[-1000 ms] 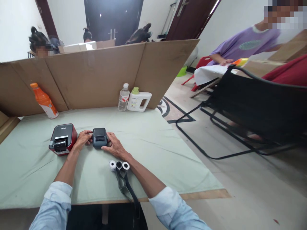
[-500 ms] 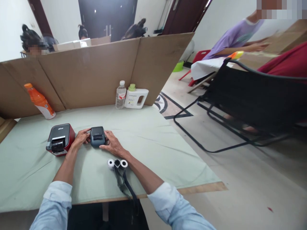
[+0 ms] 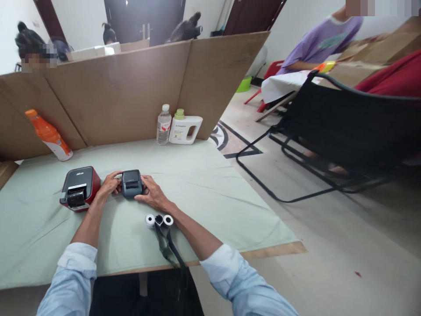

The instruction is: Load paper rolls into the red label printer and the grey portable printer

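A small dark grey printer point(image 3: 132, 183) sits on the pale green table cover point(image 3: 204, 197). My left hand point(image 3: 108, 186) grips its left side and my right hand point(image 3: 150, 195) grips its right side. A red and black printer point(image 3: 79, 188) stands just left of my left hand. Close to my right forearm lie two white paper rolls point(image 3: 159, 219) with a black strap point(image 3: 171, 250) between them that runs off the table's front edge.
A cardboard screen point(image 3: 131, 87) walls the table's far side. An orange bottle point(image 3: 49, 136), a water bottle point(image 3: 163, 124) and a white jug point(image 3: 184, 128) stand against it. A black folding chair point(image 3: 342, 131) is to the right. Other people sit behind the screen and at right.
Both hands stay on the grey printer. The view has shifted slightly, so everything sits a little lower left. The person in purple at right has leaned further away.
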Demonstrator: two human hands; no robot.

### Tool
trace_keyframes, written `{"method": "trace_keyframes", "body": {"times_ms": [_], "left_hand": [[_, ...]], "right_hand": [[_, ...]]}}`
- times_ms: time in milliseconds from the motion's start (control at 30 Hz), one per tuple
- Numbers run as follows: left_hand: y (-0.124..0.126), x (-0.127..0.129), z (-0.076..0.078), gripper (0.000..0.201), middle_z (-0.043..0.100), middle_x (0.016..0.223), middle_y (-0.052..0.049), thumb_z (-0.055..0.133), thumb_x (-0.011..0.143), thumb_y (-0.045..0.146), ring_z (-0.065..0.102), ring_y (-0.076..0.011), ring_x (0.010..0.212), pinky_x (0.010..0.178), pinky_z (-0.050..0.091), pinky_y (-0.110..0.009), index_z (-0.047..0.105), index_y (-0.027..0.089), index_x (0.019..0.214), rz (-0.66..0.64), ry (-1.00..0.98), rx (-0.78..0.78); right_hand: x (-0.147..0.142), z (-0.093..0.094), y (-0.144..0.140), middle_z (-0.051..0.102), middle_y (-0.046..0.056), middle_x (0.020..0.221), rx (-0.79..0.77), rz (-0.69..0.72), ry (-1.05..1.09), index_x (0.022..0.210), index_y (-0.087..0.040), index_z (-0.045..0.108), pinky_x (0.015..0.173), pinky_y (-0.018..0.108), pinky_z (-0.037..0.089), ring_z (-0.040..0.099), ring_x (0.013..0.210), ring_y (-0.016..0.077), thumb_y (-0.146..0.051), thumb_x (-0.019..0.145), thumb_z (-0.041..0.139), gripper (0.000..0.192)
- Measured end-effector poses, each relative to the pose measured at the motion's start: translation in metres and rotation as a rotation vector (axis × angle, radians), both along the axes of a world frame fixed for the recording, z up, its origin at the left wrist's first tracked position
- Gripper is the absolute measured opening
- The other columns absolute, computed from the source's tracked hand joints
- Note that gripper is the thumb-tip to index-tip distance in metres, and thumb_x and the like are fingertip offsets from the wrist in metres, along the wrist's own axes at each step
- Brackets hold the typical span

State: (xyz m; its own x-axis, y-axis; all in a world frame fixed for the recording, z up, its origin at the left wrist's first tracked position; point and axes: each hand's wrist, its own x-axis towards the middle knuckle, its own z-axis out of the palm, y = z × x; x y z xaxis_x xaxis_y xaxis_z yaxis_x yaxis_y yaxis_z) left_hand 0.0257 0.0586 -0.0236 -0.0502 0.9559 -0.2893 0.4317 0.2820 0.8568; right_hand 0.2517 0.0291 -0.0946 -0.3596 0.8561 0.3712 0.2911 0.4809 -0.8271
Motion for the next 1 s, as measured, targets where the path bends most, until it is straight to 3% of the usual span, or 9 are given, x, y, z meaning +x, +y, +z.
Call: {"method": "trace_keyframes", "body": {"times_ms": [233, 500, 767, 900, 1000], "left_hand": [[-0.0005, 0.0015, 0.0045, 0.067, 0.062, 0.055, 0.005, 0.061, 0.075, 0.012, 0.055, -0.0101, 0.041, 0.041, 0.038, -0.015, 0.06, 0.014, 0.142, -0.014, 0.034, -0.007], [0.0015, -0.0007, 0.0005, 0.062, 0.061, 0.055, 0.005, 0.06, 0.078, 0.015, 0.057, -0.0108, 0.043, 0.043, 0.04, -0.015, 0.062, 0.017, 0.14, -0.001, 0.047, 0.006], [-0.0003, -0.0032, 0.0026, 0.066, 0.06, 0.052, 0.005, 0.059, 0.079, 0.015, 0.056, -0.0116, 0.042, 0.043, 0.04, -0.016, 0.059, 0.016, 0.145, -0.005, 0.065, -0.005], [0.001, -0.0065, -0.0009, 0.075, 0.062, 0.057, 0.004, 0.059, 0.08, 0.014, 0.058, -0.0104, 0.044, 0.044, 0.04, -0.015, 0.051, 0.017, 0.154, -0.03, -0.003, -0.024], [0.0053, -0.0073, -0.0053, 0.073, 0.063, 0.058, 0.003, 0.06, 0.08, 0.015, 0.06, -0.011, 0.046, 0.043, 0.04, -0.016, 0.053, 0.017, 0.153, -0.025, 0.0, -0.038]], "right_hand": [[-0.0008, 0.0022, -0.0005, 0.051, 0.011, 0.142, -0.012, 0.004, 0.014, 0.147, -0.026, 0.054, 0.104, 0.043, 0.052, 0.057, 0.123, 0.0279, -0.035, 0.075, 0.085, 0.079], [-0.0026, 0.0033, -0.0006, 0.051, 0.013, 0.143, -0.025, 0.007, 0.029, 0.145, -0.02, 0.056, 0.104, 0.042, 0.052, 0.059, 0.122, 0.0276, -0.032, 0.073, 0.086, 0.078], [-0.0029, 0.0053, -0.0011, 0.052, 0.011, 0.14, 0.004, 0.005, 0.013, 0.141, -0.024, 0.058, 0.107, 0.042, 0.05, 0.055, 0.127, 0.0277, -0.034, 0.075, 0.085, 0.072], [-0.0019, 0.0047, -0.0009, 0.051, 0.013, 0.142, -0.003, 0.007, 0.012, 0.143, -0.022, 0.057, 0.106, 0.043, 0.051, 0.057, 0.124, 0.028, -0.035, 0.076, 0.084, 0.074], [-0.0016, 0.0037, -0.0008, 0.05, 0.012, 0.142, -0.003, 0.016, 0.011, 0.144, -0.023, 0.056, 0.106, 0.043, 0.05, 0.056, 0.124, 0.0272, -0.036, 0.076, 0.083, 0.074]]}}
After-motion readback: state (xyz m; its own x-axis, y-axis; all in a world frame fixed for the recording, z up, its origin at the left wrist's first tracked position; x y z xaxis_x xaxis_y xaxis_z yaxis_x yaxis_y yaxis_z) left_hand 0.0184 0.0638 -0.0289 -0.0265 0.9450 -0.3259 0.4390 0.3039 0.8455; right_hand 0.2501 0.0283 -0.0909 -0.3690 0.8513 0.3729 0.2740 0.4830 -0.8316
